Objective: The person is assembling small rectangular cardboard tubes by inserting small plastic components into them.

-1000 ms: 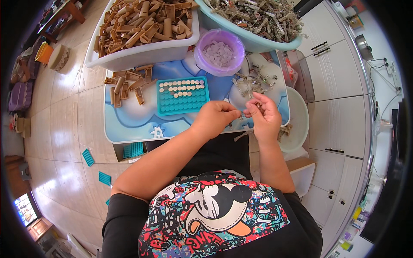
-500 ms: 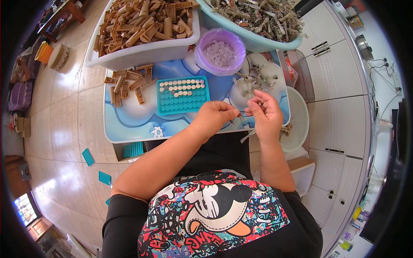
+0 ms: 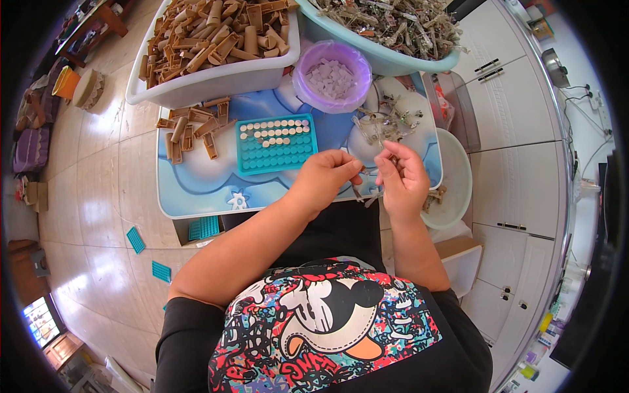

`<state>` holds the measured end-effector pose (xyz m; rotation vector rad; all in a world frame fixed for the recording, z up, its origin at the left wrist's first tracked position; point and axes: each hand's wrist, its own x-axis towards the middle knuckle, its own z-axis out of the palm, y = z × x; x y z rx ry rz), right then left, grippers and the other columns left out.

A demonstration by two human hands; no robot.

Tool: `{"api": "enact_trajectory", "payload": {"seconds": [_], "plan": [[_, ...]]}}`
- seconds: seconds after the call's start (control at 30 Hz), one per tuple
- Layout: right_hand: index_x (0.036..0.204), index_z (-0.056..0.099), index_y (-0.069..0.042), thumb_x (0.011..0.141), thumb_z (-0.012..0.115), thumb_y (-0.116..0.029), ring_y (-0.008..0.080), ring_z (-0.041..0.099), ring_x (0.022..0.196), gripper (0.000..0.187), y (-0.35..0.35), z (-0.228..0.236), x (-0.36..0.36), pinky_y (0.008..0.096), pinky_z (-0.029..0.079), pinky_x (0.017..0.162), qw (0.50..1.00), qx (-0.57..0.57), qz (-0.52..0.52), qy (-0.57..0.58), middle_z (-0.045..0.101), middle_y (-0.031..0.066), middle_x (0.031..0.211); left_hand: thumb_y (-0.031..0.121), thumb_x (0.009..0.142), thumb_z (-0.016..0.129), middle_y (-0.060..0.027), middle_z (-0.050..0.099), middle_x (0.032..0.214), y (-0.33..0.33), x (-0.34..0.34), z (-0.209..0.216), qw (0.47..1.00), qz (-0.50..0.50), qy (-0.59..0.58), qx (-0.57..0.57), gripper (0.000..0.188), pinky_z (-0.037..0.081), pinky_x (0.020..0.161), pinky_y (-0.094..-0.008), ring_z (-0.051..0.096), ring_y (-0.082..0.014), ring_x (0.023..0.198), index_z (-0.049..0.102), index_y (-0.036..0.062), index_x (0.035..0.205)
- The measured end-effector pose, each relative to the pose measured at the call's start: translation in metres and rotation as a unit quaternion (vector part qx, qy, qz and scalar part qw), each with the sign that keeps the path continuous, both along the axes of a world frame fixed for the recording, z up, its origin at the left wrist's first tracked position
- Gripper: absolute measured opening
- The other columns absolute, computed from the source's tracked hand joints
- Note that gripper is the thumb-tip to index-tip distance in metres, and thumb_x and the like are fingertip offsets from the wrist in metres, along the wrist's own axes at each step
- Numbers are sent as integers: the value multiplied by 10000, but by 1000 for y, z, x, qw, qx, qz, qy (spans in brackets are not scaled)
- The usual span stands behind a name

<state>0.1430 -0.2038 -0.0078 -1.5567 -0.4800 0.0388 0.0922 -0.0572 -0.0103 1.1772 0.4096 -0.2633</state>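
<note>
Near the front edge of the table my left hand (image 3: pixel 324 177) is closed in a pinch on a small wired part (image 3: pixel 358 190), whose thin end hangs below the fingertips. Close beside it, on the right, my right hand (image 3: pixel 403 180) has its fingers curled together, thumb against them; something small and brownish shows among them, too small to name. Left of my hands lies a teal tray (image 3: pixel 275 160) of round pockets, with white discs (image 3: pixel 278 124) in its upper rows. Beyond my right hand a loose pile of small wired parts (image 3: pixel 393 118) rests on the table.
A white bin of brown plastic shells (image 3: pixel 216 39) and a pale green tub of wired parts (image 3: pixel 393 29) stand at the back. Between them sits a purple-lined bowl (image 3: pixel 334 78) of white pieces. Loose brown shells (image 3: pixel 190 131) lie left of the tray. A pale basin (image 3: pixel 452 177) stands right of the table.
My right hand has shifted slightly down and left, its fingers more curled. The part in my left hand now hangs downward. The whole view has moved a little.
</note>
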Motion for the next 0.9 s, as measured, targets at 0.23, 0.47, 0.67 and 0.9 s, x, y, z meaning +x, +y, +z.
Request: {"api": "enact_trajectory", "payload": {"seconds": [0.23, 0.47, 0.67, 0.9], "plan": [[1063, 560, 10, 836, 625, -13, 57, 493, 565, 237, 3, 9, 4, 180, 407, 502, 999, 13, -33, 12, 579, 37, 817, 211, 878, 598, 0, 616, 722, -5, 3, 8, 999, -23, 1, 23, 172, 241, 397, -184, 349, -6, 459, 637, 44, 893], [1054, 560, 9, 832, 636, -26, 55, 501, 560, 237, 2, 9, 2, 185, 410, 492, 998, 5, -24, 66, 581, 35, 810, 175, 846, 632, -37, 623, 693, -10, -1, 2, 1000, 6, -16, 19, 183, 387, 536, -223, 522, -76, 605, 651, -6, 855], [1043, 565, 7, 836, 636, -35, 54, 510, 558, 223, 5, 7, 4, 179, 409, 492, 999, 19, -25, 27, 586, 38, 808, 174, 848, 628, -41, 625, 668, -13, -3, -3, 995, 14, -75, 66, 188, 407, 527, -223, 534, -71, 594, 657, -11, 834], [1016, 556, 16, 844, 623, -30, 62, 530, 560, 191, 6, 12, 2, 168, 387, 478, 997, 54, -14, 43, 588, 47, 810, 144, 850, 628, -41, 629, 731, -12, -2, 8, 997, 0, -38, 61, 166, 400, 574, -205, 559, -80, 643, 649, -20, 860]]}}
